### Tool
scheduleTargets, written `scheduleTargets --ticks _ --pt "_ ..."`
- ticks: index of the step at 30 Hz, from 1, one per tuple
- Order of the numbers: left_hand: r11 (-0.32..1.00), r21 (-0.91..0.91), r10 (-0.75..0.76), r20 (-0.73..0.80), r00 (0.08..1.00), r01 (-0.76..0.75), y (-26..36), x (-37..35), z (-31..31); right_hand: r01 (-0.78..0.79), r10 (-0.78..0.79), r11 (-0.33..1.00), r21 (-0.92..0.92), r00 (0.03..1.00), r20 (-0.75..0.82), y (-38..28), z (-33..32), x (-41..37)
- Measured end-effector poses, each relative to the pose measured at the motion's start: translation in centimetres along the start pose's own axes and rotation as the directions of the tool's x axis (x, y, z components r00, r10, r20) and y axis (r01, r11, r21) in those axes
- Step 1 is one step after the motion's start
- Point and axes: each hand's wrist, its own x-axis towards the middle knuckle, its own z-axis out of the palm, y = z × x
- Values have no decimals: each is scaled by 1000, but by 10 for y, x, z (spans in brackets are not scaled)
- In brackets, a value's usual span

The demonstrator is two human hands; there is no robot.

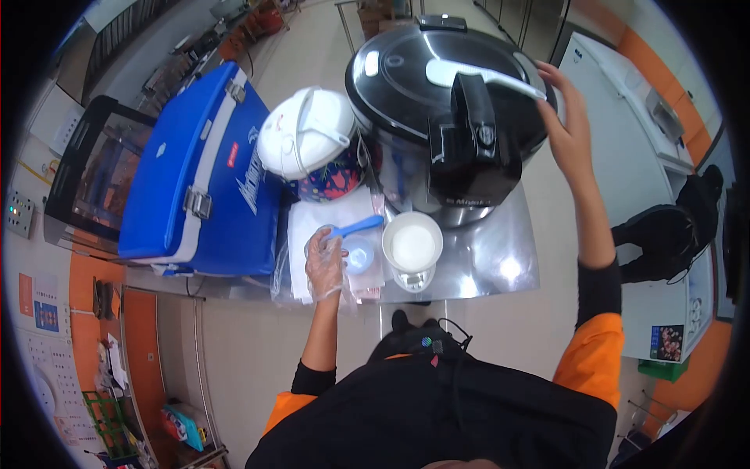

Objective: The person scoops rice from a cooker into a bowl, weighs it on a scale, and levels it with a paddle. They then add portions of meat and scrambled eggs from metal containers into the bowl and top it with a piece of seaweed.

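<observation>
Grips scoop [358, 228] in gloved left hand [324, 262], fingers curled round the handle's near end. Holds scoop head over small clear cup [360, 255] on white cloth [324, 219], at table's [500, 262] front left. Can't tell whether scoop touches cup. Rests right hand [569, 129] flat on far right rim of big cooker's [449, 102] black lid, fingers straight and slightly spread, gripping nothing. Reaches there with right arm stretched out, left arm bent close in.

Just right of cup: white bowl [412, 244] sitting on scale [414, 278], touching cooker's front. Left of cooker: small pot [307, 133] with white lid and patterned side. Further left: blue cooler [199, 176], closed, against the cloth's edge. Beyond cooler: black box [90, 176] with glass front. Far right: white cabinet [625, 117], well apart from table.
</observation>
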Motion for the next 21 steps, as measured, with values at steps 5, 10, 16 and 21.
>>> scheduleTargets --ticks 5,10,16,21 --pt "666 30 695 335 636 -745 113 8 53 -47 94 993 -108 865 493 50 40 46" --pt "615 -6 603 648 465 -788 201 -7 144 -302 263 953 15 851 455 34 18 64" --pt "842 -403 535 713 454 -359 204 -6 171 -460 234 828 320 803 548 66 -25 49" --pt "871 -320 491 594 637 -373 208 -18 180 -249 -34 884 395 810 585 126 -32 29"
